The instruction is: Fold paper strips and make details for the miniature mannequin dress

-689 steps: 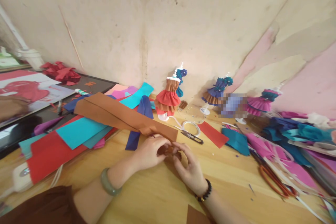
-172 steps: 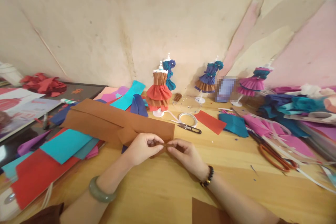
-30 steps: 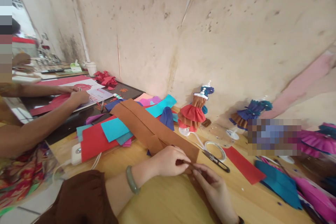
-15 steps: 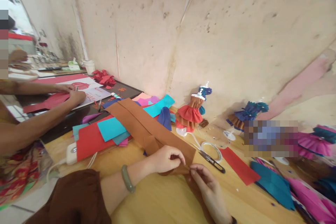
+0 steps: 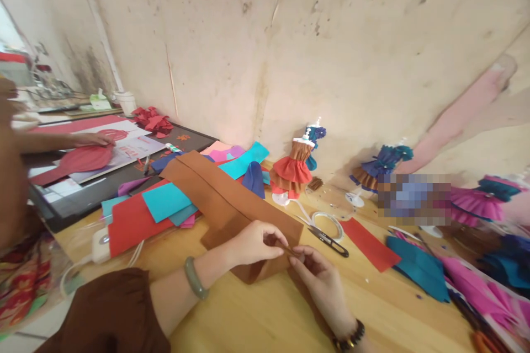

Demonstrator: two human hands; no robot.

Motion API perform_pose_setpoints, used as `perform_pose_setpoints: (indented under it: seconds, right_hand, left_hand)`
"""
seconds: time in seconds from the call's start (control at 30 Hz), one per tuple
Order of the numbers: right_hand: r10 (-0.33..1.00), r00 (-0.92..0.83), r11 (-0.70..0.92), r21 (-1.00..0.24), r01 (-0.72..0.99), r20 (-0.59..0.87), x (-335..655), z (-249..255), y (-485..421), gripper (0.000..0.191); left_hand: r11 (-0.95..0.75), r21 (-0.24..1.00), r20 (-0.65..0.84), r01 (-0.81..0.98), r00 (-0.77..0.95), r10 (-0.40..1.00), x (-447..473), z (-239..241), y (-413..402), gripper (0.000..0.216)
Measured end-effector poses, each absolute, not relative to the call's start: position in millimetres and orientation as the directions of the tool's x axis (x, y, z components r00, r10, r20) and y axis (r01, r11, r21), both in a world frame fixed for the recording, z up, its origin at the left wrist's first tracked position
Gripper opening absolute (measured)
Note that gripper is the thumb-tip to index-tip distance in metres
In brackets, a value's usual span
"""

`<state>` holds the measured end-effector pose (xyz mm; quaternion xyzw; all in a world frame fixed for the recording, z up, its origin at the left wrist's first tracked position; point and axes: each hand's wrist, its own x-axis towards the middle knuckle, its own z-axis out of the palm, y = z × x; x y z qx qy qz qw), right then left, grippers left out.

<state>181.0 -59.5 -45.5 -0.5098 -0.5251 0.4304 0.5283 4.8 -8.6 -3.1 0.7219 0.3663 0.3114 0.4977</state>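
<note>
Between my hands is the edge of a brown sheet (image 5: pixel 268 267), paper or cloth, with a small fold pinched up. My left hand (image 5: pixel 253 244), a green bangle on its wrist, grips that edge between thumb and fingers. Close beside it, my right hand (image 5: pixel 318 277) pinches the same edge, fingertips almost meeting the left ones. Beyond them a long creased brown piece (image 5: pixel 226 185) lies slanting across coloured sheets; whether it is joined to the held part I cannot tell. A black-handled cutter or snips (image 5: pixel 331 242) rests just past my right hand.
Little dress forms in ruffled dresses (image 5: pixel 292 168) stand along the wall. A roll of white tape (image 5: pixel 328 226), a red sheet (image 5: pixel 370 244) and a teal piece (image 5: pixel 418 267) lie to the right. At left are a white power strip (image 5: pixel 100 244) and a co-worker's hand (image 5: pixel 97 140) on red material.
My view has swung slightly right. Both hands keep their pinch, and the brown sheet's lower part now shows more beneath them. The co-worker's arm nearer me has drawn back.
</note>
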Motion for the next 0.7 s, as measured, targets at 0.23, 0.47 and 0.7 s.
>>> perform_pose_setpoints:
  seconds: [0.23, 0.47, 0.7]
  right_hand:
    - [0.991, 0.098, 0.087, -0.995, 0.057, 0.093, 179.8, -45.1, -59.8, 0.034]
    - [0.986, 0.128, 0.096, -0.993, 0.074, 0.105, 180.5, -43.2, -58.9, 0.035]
    - [0.990, 0.124, 0.059, -0.996, 0.065, 0.066, 180.1, -39.6, -58.6, 0.040]
  left_hand:
    - [-0.238, 0.938, 0.086, 0.252, 0.497, 0.863, 6.0, -1.9, -8.2, 0.019]
    - [-0.289, 0.925, 0.137, 0.245, 0.493, 0.859, 4.3, -7.1, -5.8, 0.019]
    - [-0.324, 0.905, 0.152, 0.277, 0.499, 0.853, 2.8, -3.8, -4.5, 0.017]
